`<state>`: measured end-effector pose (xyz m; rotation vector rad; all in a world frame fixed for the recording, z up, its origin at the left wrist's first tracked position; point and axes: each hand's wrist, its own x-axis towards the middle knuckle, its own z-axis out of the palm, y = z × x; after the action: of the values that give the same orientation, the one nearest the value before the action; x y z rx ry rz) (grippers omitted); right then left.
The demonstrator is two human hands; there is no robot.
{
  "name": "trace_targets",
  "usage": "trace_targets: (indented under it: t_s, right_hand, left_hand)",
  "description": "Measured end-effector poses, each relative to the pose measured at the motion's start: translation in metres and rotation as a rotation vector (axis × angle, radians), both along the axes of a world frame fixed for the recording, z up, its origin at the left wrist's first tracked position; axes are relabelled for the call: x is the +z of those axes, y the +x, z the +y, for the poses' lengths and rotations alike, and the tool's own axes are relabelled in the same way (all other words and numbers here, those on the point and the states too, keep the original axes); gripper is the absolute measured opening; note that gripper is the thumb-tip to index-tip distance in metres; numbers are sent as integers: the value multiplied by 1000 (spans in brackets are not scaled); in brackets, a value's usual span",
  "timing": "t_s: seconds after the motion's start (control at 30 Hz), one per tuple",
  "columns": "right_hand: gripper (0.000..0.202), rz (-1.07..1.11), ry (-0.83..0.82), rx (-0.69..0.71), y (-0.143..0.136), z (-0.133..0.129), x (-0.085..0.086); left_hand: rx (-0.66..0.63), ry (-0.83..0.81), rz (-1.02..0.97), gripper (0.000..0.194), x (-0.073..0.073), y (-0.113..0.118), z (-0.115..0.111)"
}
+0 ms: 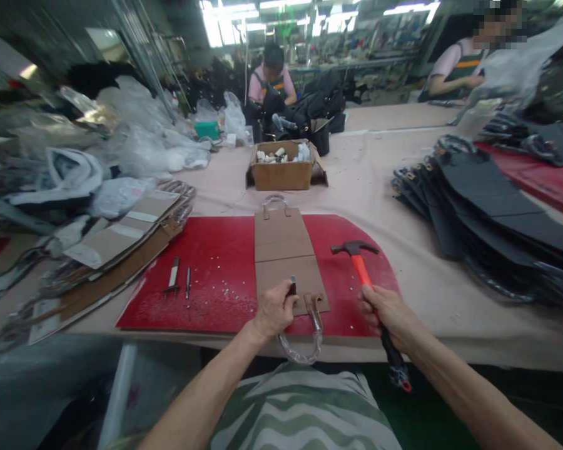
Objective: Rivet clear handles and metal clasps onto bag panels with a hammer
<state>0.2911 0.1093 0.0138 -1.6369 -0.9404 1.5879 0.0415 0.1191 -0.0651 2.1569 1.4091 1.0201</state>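
Observation:
A tan leather panel [286, 240] lies lengthwise on the red board [216, 244], with a wrapped handle [303, 356] at its near end and another handle [276, 199] at its far end. My left hand [274, 309] is closed around a small dark metal punch [293, 286], over the panel's near part beside the handle's tab. To the right, my right hand [387, 312] grips a hammer [362, 270] by its orange and black handle, its head raised over the board's right side.
Two slim tools [187, 282] and small scattered bits lie on the board's left. Tan panels [122, 244] are stacked left, black panels [488, 206] right. A cardboard box [282, 176] stands beyond the board. Two people work farther back.

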Motion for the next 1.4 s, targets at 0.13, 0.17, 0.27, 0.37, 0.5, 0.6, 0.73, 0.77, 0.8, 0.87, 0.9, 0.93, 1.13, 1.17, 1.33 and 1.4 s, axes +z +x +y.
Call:
trace_targets:
  t_s: [0.13,0.17,0.27,0.37,0.5,0.6,0.73,0.77,0.8,0.87,0.9,0.93,1.13,1.17,1.33,1.4]
  right_hand:
    - [36,-445,446,170,-8,-18,38]
    - [35,-568,558,227,-9,-22,44]
    - [31,-855,723,412,-12,-26,52]
    - [27,-975,737,554,-14,-24,63]
    - [26,-880,927,292,-17,-28,88]
    - [25,-844,1037,135,-19,-34,87]
    - [28,-977,918,538,-19,-34,72]
    - [28,-987,902,545,-19,-33,72]
    - [28,-988,914,475,-20,-34,74]
    - [26,-963,1001,282,-21,-36,78]
    - [26,-961,1028,245,-21,-38,78]
    - [26,-974,1026,275,-21,-39,76]
    - [26,-1025,713,512,-23,-26,42]
    - [26,-1008,677,461,-27,-18,35]
    - [20,-965,452,404,-61,27,-13]
    - [18,-968,384,406,-70,37,-31]
  left_hand:
    - [8,-28,-1,13,-1,1,0]
    - [11,-32,-10,13,-1,1,0]
    - [13,-41,-31,16,-2,1,0]
    - [13,-38,-41,17,-3,1,0]
    - [-8,-9,-47,18,-4,0,-1]
    - [-9,-8,-36,21,-5,-1,-1]
    - [-10,-21,-38,20,-4,-1,-1]
    - [-14,-22,-43,19,-4,-1,-1]
    - [-20,-22,-48,18,-5,-1,-1]
    - [-27,-17,-55,17,-6,-1,-1]
    - [-26,-17,-51,18,-7,-2,0]
    - [-22,-16,-45,19,-8,-2,0]
    - [-39,-13,-30,18,-7,-4,0]
    - [-43,-15,-31,14,-6,-5,-1]
    - [-76,-55,-46,13,3,-7,1]
    - [-82,-59,-56,10,4,-8,2]
